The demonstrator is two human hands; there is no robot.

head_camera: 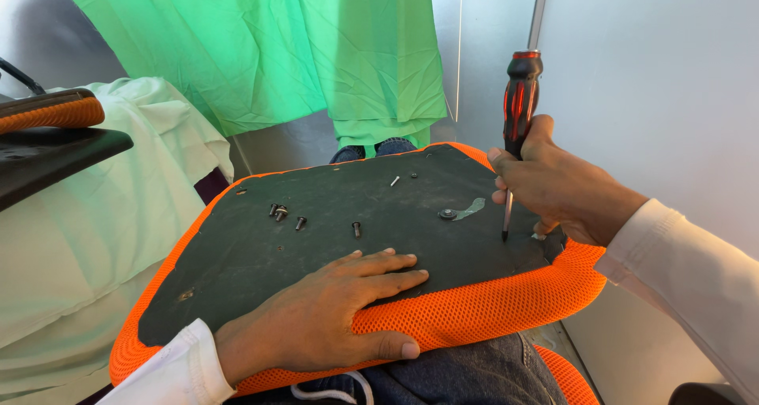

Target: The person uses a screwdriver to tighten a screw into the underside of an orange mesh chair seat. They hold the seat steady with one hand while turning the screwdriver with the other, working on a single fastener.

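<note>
Head view: an upturned chair seat cushion (pixel 261 255), its underside black with an orange mesh border, lies across the person's lap. The left hand (pixel 332 314) rests flat and unclenched on its near edge. The right hand (pixel 553 188) is clenched around a red-and-black screwdriver (pixel 518 120), whose tip touches the black underside near the right corner. Loose screws (pixel 281 212) lie on the board. Behind hangs a green cloth (pixel 316 49); a pale wall (pixel 672 89) stands at right.
</note>
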